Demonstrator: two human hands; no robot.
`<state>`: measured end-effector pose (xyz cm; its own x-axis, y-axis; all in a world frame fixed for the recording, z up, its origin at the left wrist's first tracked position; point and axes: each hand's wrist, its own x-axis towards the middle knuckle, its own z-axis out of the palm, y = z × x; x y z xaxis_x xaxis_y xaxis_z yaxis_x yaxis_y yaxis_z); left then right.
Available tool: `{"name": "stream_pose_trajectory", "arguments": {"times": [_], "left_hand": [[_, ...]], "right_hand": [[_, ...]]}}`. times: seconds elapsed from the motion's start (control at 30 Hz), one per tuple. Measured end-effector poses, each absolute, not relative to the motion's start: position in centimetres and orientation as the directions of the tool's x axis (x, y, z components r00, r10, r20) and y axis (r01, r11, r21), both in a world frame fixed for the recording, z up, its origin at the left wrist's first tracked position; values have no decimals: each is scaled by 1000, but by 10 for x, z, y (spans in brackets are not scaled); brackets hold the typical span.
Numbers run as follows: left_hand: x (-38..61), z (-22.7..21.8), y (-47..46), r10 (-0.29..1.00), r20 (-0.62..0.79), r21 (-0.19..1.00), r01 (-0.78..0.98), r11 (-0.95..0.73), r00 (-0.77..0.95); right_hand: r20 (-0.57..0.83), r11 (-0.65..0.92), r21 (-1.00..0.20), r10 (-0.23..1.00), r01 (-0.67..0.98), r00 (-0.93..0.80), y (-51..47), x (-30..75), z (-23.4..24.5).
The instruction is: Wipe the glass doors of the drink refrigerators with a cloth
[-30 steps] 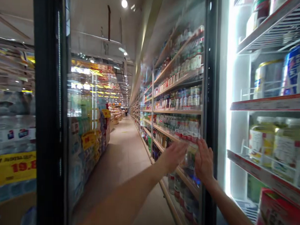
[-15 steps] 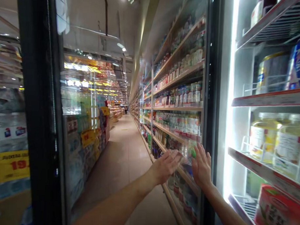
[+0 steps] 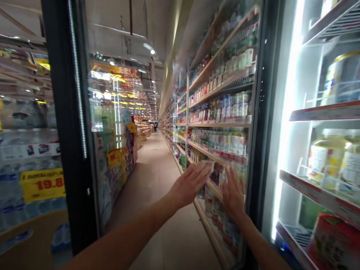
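Observation:
My left hand (image 3: 190, 184) and my right hand (image 3: 233, 194) lie flat, fingers stretched out, against the inside of an open glass cooler door (image 3: 176, 72). The door has a black frame (image 3: 258, 145) on its right edge and another black upright (image 3: 69, 127) on the left. Neither hand holds anything. Through the glass I see a long aisle with shelves of bottles (image 3: 225, 113). The lit cooler interior (image 3: 289, 127) opens at the right, beside my right hand.
Cooler shelves (image 3: 328, 110) at the right carry tins, jars (image 3: 323, 159) and a red tub (image 3: 335, 246). Stacked bottled-water packs with a yellow price sign (image 3: 42, 183) stand at the left. The tiled aisle floor (image 3: 155, 177) runs away ahead.
Both hands have slid a little left and stayed flat on the glass. The door's right frame has moved slightly right in view, and the view has shifted.

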<state>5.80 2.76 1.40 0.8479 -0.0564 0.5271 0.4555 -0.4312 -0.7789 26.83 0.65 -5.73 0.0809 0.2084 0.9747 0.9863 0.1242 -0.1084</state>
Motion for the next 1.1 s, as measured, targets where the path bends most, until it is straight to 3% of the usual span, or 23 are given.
{"name": "stream_pose_trajectory", "arguments": {"times": [0.1, 0.17, 0.23, 0.37, 0.53, 0.7, 0.83, 0.9, 1.0, 1.03, 1.1], "left_hand": [[50, -15, 27, -99, 324, -841, 238, -486, 941], [46, -21, 28, -117, 269, -839, 172, -516, 956], [46, -10, 29, -126, 340, -820, 229, -525, 932], [49, 18, 29, -2, 556, -721, 481, -498, 831], [21, 5, 23, -107, 390, -815, 289, -502, 915], [-10, 13, 18, 29, 619, -693, 562, -452, 785], [-19, 12, 13, -45, 400, -815, 333, -474, 916], [-22, 20, 14, -13, 458, -799, 405, -445, 889], [-31, 36, 15, 41, 677, -674, 642, -365, 735], [-36, 38, 14, 31, 689, -669, 651, -359, 724], [-48, 36, 12, -9, 582, -753, 534, -385, 813]], "right_hand": [[968, 161, -52, 249, 986, 11, 2, 255, -70], [958, 177, -22, 285, 984, -30, 1, 248, -78], [960, 176, -23, 279, 984, -27, 2, 244, -84], [972, 187, -36, 236, 982, -10, 3, 238, -84], [972, 244, -8, 230, 970, -50, 2, 234, -69], [986, 280, -31, 165, 959, -17, 0, 222, -53], [975, 333, 68, 177, 940, -134, -1, 205, -46], [977, 339, 84, 156, 937, -144, -1, 198, -43], [988, 351, 76, 103, 933, -119, -1, 189, -38], [988, 359, 77, 100, 930, -120, -1, 186, -36], [982, 376, 93, 118, 922, -148, -1, 180, -34]]}}
